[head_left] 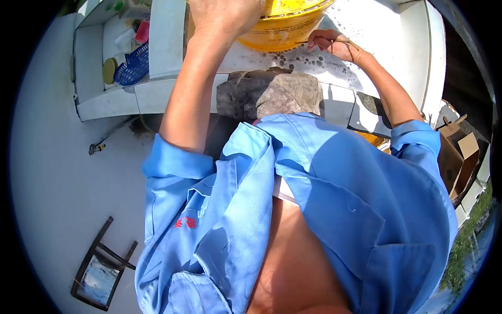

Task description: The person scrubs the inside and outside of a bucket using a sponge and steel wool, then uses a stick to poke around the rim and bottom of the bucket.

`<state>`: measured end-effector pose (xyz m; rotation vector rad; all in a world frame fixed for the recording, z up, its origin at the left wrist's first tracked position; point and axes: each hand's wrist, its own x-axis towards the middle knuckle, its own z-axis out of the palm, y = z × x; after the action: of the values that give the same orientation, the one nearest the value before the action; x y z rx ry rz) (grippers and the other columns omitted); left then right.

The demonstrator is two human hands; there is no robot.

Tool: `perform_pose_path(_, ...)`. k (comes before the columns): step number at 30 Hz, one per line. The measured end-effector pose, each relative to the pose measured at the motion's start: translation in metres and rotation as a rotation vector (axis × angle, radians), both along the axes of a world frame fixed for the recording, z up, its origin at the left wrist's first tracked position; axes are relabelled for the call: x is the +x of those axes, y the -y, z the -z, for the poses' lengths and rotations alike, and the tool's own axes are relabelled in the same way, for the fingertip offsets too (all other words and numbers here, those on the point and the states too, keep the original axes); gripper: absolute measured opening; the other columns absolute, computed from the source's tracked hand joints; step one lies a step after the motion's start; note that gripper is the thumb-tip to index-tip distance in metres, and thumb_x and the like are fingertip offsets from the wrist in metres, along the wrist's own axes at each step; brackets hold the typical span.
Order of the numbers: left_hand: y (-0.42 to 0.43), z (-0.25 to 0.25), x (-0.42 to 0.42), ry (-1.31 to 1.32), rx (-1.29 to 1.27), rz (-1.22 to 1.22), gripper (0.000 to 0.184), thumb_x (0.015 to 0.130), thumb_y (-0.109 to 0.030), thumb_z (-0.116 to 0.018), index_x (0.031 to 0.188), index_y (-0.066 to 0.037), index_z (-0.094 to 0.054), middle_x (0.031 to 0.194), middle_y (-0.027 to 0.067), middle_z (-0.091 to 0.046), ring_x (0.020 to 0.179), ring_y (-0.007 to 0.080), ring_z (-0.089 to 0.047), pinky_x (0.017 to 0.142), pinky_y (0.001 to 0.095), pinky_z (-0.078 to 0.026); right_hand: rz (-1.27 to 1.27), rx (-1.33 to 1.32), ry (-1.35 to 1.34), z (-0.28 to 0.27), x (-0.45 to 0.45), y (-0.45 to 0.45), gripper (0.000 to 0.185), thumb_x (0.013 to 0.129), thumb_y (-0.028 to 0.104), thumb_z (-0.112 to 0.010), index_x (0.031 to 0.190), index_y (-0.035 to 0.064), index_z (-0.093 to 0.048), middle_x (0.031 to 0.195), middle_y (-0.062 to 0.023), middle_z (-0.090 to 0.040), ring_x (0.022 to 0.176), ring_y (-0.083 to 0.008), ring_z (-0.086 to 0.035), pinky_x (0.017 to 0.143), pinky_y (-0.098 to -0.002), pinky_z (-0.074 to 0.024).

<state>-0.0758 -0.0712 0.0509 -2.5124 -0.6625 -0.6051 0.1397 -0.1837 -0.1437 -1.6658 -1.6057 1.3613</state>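
A yellow bucket [282, 32] with dark print on its side stands in a white tiled basin [384, 31], and pale foamy stuff shows inside its rim. My left hand [227, 13] is at the bucket's left rim; its fingers are cut off by the top edge of the view or hidden. To the right of the bucket, my right hand [337, 46] is closed around a thin brownish stick [351, 44]. The stick's dark tip points left, close to the bucket's lower side. Suds and wet spots cover the basin floor around the bucket.
A grey cloth [290, 93] drapes over the basin's front edge. In a side compartment at left are a blue plastic basket [133, 65], a jar lid [110, 70] and a pink item [142, 31]. A cardboard box [457, 152] stands right; a small stool [102, 272] is lower left.
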Motion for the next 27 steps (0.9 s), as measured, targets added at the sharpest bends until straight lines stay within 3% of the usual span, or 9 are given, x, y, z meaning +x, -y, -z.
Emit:
perform_pose_path(2,0.002,0.0,0.003,-0.008,0.012,0.021,0.033,0.082,-0.024,-0.053,0.106,-0.002,-0.059,0.111,0.0202,-0.056,0.11,0.034,-0.048,0.1,0.0469,-0.032,-0.159,0.195,0.028,0.015,-0.017,0.001,0.022,0.09,0.017,-0.039,0.092,0.0043,-0.057,0.088,-0.0046,-0.065,0.07,-0.013,-0.051,0.066,-0.0249,-0.0447)
perform_pose_path(6,0.0,0.002,0.0,-0.071,0.114,0.025,0.032,0.082,-0.023,-0.052,0.105,-0.003,-0.06,0.111,0.0207,-0.056,0.109,0.0349,-0.048,0.1,0.0473,-0.032,-0.106,0.104,-0.02,0.012,-0.003,-0.002,0.022,0.09,0.015,-0.039,0.093,0.004,-0.057,0.083,-0.0038,-0.063,0.068,-0.0132,-0.051,0.064,-0.0255,-0.0437)
perform_pose_path(10,-0.001,-0.001,0.0,-0.102,0.141,0.027,0.032,0.081,-0.023,-0.051,0.105,-0.003,-0.06,0.11,0.0217,-0.056,0.109,0.0362,-0.048,0.099,0.0478,-0.033,-0.068,0.106,0.118,0.004,0.022,0.002,0.022,0.089,0.016,-0.038,0.093,0.0058,-0.058,0.086,-0.0028,-0.064,0.063,-0.0106,-0.047,0.058,-0.0243,-0.0418)
perform_pose_path(12,0.001,-0.004,0.0,-0.117,0.152,0.041,0.032,0.081,-0.023,-0.051,0.105,-0.003,-0.06,0.11,0.0218,-0.056,0.109,0.0361,-0.048,0.099,0.0478,-0.033,-0.074,0.1,0.096,-0.001,0.013,0.002,0.023,0.089,0.016,-0.038,0.094,0.005,-0.058,0.086,-0.0035,-0.064,0.067,-0.0115,-0.051,0.062,-0.0248,-0.0438)
perform_pose_path(14,0.002,-0.004,0.001,-0.133,0.165,0.053,0.032,0.081,-0.023,-0.052,0.105,-0.003,-0.059,0.11,0.0219,-0.056,0.109,0.0361,-0.048,0.099,0.0478,-0.033,-0.11,0.167,-0.096,0.007,-0.007,0.002,0.023,0.09,0.015,-0.038,0.094,0.0039,-0.058,0.086,-0.0045,-0.063,0.075,-0.0138,-0.056,0.067,-0.0258,-0.046)
perform_pose_path(15,0.001,-0.003,0.0,-0.138,0.149,0.039,0.033,0.081,-0.023,-0.052,0.106,-0.003,-0.059,0.11,0.0217,-0.056,0.108,0.0358,-0.049,0.099,0.048,-0.033,-0.154,0.131,-0.066,0.011,-0.016,0.0,0.021,0.091,0.014,-0.04,0.095,0.0026,-0.057,0.087,-0.0064,-0.063,0.082,-0.0161,-0.058,0.073,-0.0278,-0.0472)
perform_pose_path(19,-0.003,0.003,-0.002,-0.082,0.053,0.016,0.035,0.082,-0.023,-0.052,0.109,-0.003,-0.059,0.111,0.021,-0.056,0.108,0.0347,-0.05,0.099,0.0488,-0.032,-0.206,0.151,-0.033,0.015,-0.014,0.0,0.018,0.093,0.012,-0.041,0.094,0.0025,-0.057,0.089,-0.0078,-0.063,0.085,-0.0184,-0.059,0.08,-0.0297,-0.0478)
perform_pose_path(24,-0.002,0.002,-0.002,-0.13,0.077,0.015,0.035,0.082,-0.024,-0.051,0.11,-0.003,-0.058,0.112,0.0201,-0.056,0.108,0.0337,-0.05,0.1,0.0489,-0.032,-0.134,0.07,0.052,-0.001,-0.008,0.007,0.019,0.093,0.011,-0.039,0.095,0.0034,-0.056,0.092,-0.0098,-0.062,0.088,-0.0201,-0.059,0.083,-0.0304,-0.0464)
perform_pose_path(27,-0.001,0.001,-0.001,-0.143,0.098,0.028,0.035,0.082,-0.024,-0.051,0.11,-0.003,-0.058,0.112,0.0196,-0.056,0.108,0.0336,-0.05,0.1,0.0485,-0.032,-0.237,0.155,0.136,-0.004,-0.035,-0.002,0.019,0.093,0.013,-0.039,0.095,0.0028,-0.055,0.091,-0.009,-0.063,0.087,-0.0214,-0.059,0.079,-0.0317,-0.0459)
